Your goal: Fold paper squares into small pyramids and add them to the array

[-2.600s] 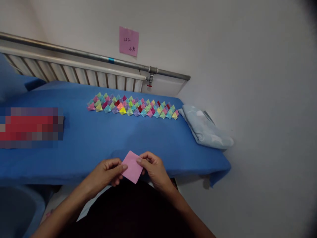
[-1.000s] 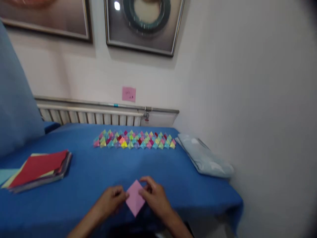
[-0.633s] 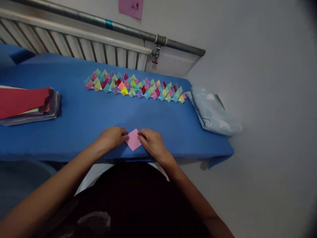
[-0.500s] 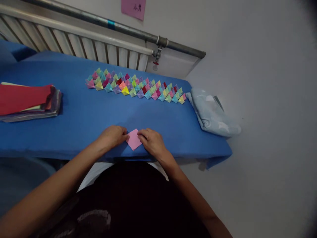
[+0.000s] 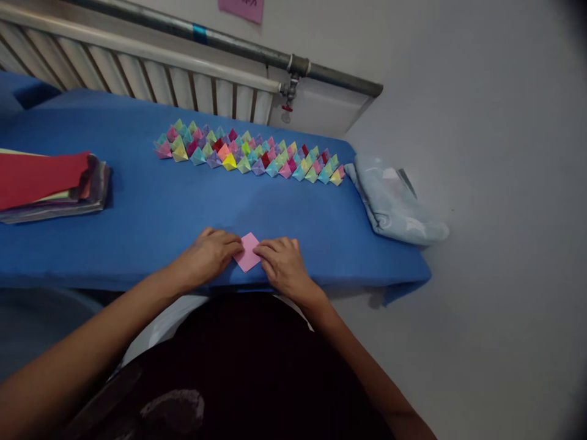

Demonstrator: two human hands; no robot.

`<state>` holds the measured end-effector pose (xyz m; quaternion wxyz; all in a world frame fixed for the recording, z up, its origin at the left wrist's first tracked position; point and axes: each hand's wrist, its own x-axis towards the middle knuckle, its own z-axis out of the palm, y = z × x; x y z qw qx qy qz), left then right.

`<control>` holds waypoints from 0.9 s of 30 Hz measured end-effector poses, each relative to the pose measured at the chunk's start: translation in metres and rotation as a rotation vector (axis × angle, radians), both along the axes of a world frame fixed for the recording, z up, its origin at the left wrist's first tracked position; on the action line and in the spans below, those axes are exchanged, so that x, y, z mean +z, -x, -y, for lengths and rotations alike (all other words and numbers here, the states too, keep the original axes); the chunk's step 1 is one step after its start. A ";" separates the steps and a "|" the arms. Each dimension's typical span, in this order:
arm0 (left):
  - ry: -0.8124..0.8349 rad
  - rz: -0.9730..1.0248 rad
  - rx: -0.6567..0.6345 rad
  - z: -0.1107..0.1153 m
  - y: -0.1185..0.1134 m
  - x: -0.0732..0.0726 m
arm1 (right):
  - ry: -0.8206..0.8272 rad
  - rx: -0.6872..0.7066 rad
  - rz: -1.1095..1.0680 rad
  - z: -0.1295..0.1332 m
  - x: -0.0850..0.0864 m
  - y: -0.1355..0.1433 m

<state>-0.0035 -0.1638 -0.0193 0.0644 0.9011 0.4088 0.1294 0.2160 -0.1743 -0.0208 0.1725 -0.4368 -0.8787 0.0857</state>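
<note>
A small pink paper (image 5: pixel 247 253), diamond-shaped, lies near the front edge of the blue-covered table (image 5: pixel 151 208). My left hand (image 5: pixel 214 251) pinches its left corner, fingers pressed together. At the right corner, my right hand (image 5: pixel 281 260) holds the paper between thumb and fingers. Farther back stand rows of small folded paper pieces (image 5: pixel 247 156) in many colours, packed close together.
On the left lies a stack of coloured paper with a red sheet (image 5: pixel 41 177) on top. A folded light-blue cloth (image 5: pixel 389 201) rests at the table's right end. Behind the table are a white radiator (image 5: pixel 160 82) and a metal pipe (image 5: pixel 243 47).
The view has shifted slightly. Both hands remain at the pink paper's side corners, and the left fingers now reach a little farther over its left side.
</note>
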 end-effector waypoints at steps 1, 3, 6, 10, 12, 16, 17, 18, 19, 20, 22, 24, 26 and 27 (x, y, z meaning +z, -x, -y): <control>-0.005 0.019 -0.009 0.002 0.002 0.000 | 0.011 -0.001 -0.025 0.002 0.001 -0.002; 0.006 0.044 -0.014 0.005 0.006 0.002 | 0.030 -0.007 -0.069 0.005 0.001 -0.004; 0.053 0.059 -0.016 0.005 0.009 0.004 | 0.059 -0.025 -0.106 0.006 0.001 -0.005; 0.101 0.089 -0.021 0.001 0.012 0.005 | 0.094 -0.041 -0.149 0.004 0.001 -0.005; 0.115 0.101 -0.015 0.001 0.012 0.005 | 0.107 -0.047 -0.166 0.003 0.001 -0.005; 0.124 0.111 0.003 0.001 0.011 0.004 | 0.110 -0.060 -0.174 0.003 0.000 -0.004; 0.121 0.116 0.008 0.000 0.011 0.003 | 0.107 -0.060 -0.178 0.003 -0.001 -0.004; 0.116 0.122 0.013 0.000 0.011 0.003 | 0.103 -0.061 -0.183 0.003 -0.001 -0.004; 0.111 0.129 0.015 0.000 0.011 0.003 | 0.098 -0.063 -0.188 0.002 -0.002 -0.004; 0.106 0.134 0.016 -0.001 0.011 0.002 | 0.094 -0.069 -0.192 0.002 -0.003 -0.004; 0.100 0.140 0.015 -0.002 0.011 0.002 | 0.089 -0.082 -0.190 0.002 -0.004 -0.003; 0.098 0.146 0.016 -0.003 0.012 0.001 | 0.081 -0.095 -0.182 0.002 -0.004 -0.002; 0.090 0.152 0.018 -0.004 0.012 -0.001 | 0.069 -0.097 -0.174 0.003 -0.005 -0.001; 0.080 0.155 0.021 -0.004 0.012 -0.003 | 0.062 -0.096 -0.170 0.003 -0.005 -0.001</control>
